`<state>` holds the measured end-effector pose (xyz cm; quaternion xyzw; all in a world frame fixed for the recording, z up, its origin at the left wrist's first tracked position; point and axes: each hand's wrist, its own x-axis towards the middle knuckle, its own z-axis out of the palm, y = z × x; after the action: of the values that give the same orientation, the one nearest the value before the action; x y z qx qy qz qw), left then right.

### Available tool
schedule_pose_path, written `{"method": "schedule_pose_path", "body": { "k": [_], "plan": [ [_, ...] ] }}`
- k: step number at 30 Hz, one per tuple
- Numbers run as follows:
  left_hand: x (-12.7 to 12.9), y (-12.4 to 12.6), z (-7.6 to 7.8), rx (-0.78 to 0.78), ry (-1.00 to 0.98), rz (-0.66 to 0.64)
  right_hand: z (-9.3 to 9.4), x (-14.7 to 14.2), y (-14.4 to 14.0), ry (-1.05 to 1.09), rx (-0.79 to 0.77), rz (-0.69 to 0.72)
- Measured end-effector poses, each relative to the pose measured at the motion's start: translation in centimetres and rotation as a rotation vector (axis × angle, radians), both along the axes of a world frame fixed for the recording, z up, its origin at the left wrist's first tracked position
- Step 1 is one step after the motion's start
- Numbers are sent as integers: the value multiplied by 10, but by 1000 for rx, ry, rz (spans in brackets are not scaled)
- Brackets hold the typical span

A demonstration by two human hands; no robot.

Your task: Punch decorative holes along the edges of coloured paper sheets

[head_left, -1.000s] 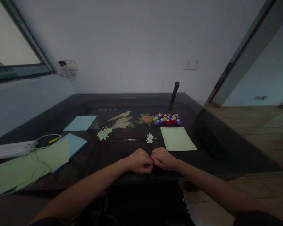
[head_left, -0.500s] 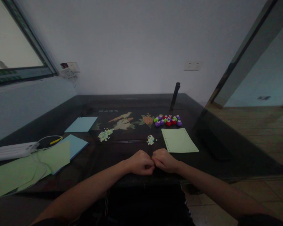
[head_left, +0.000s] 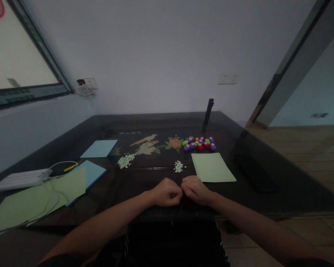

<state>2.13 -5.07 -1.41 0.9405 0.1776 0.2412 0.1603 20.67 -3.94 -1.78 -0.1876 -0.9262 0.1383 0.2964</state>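
Observation:
My left hand (head_left: 167, 192) is closed in a fist at the front edge of the dark table (head_left: 144, 178). Just beside it, knuckles almost meeting, my right hand (head_left: 196, 190) makes a fist too. Nothing shows in either one. Beyond the gap between them lies a small pile of pale bits (head_left: 178, 166), with a larger pile of similar bits (head_left: 125, 160) to the left. A pale green sheet with marks along its edges (head_left: 213, 167) lies close past my right hand. Behind the sheet sits a cluster of purple, red and green knobs with eye-like white tops (head_left: 199, 144).
On the left are blue sheets (head_left: 99, 148), light green sheets (head_left: 41, 196) and a white power strip (head_left: 22, 179) with a looping cable. A black upright rod (head_left: 208, 115) stands near the back wall. A dark flat object (head_left: 254, 172) lies at the right.
The view has turned slightly left, so the scene sits a little further right. Both fists keep their place at the table's edge, and the things on the table have not moved.

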Motion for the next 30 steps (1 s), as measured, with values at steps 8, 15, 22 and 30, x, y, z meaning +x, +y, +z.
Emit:
{"method": "schedule_pose_path", "body": {
  "k": [8, 15, 22, 30],
  "plan": [
    [0, -1, -1, -55, 43, 5, 1, 2, 4, 67, 21, -26],
    [25, -4, 7, -457, -369, 337, 17, 15, 3, 455, -64, -222],
    [109, 33, 0, -1019, -1091, 530, 25, 25, 11, 770, -285, -447],
    [137, 72, -17, -1017, -1387, 628, 25, 28, 13, 818, -314, -438]
  ]
}}
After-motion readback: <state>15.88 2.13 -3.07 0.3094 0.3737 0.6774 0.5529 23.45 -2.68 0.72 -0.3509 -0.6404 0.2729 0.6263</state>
